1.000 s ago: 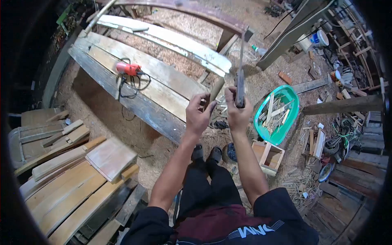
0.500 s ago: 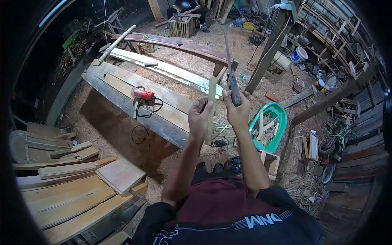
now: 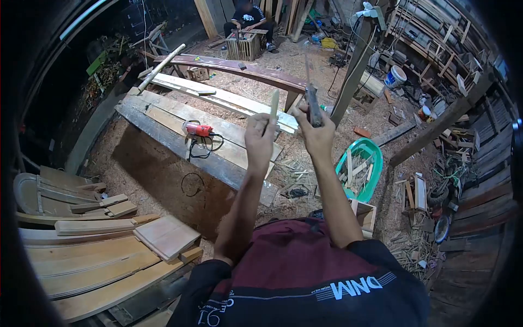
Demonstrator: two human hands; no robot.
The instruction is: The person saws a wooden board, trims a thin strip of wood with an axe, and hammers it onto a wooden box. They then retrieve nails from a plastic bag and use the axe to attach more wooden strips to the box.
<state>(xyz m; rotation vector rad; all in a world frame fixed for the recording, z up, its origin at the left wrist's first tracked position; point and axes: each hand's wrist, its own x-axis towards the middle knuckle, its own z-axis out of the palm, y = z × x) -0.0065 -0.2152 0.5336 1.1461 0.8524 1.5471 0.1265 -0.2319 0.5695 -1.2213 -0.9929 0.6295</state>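
Observation:
My left hand (image 3: 258, 140) is closed around a thin pale strip of wood (image 3: 274, 102), which stands upright with its top end showing above the fingers. To its right, my right hand (image 3: 317, 133) grips the dark handle of a long, narrow-bladed knife (image 3: 312, 101). The blade points up and away, and its far part is blurred. Strip and knife are held apart, side by side in front of my chest. Below and to the right sits a green basin (image 3: 376, 177) filled with wood offcuts (image 3: 355, 166).
Long planks (image 3: 163, 117) lie left of my hands, bearing a red power tool (image 3: 198, 129) with a black cord. Panels and boards (image 3: 98, 250) are stacked at lower left. A wooden post (image 3: 354, 71) rises at right. Another person (image 3: 248, 22) sits at the back. Shavings cover the floor.
The strip has shifted slightly left and shows less of its length, no longer hanging below my left hand. The knife blade has blurred. My view has tilted slightly up.

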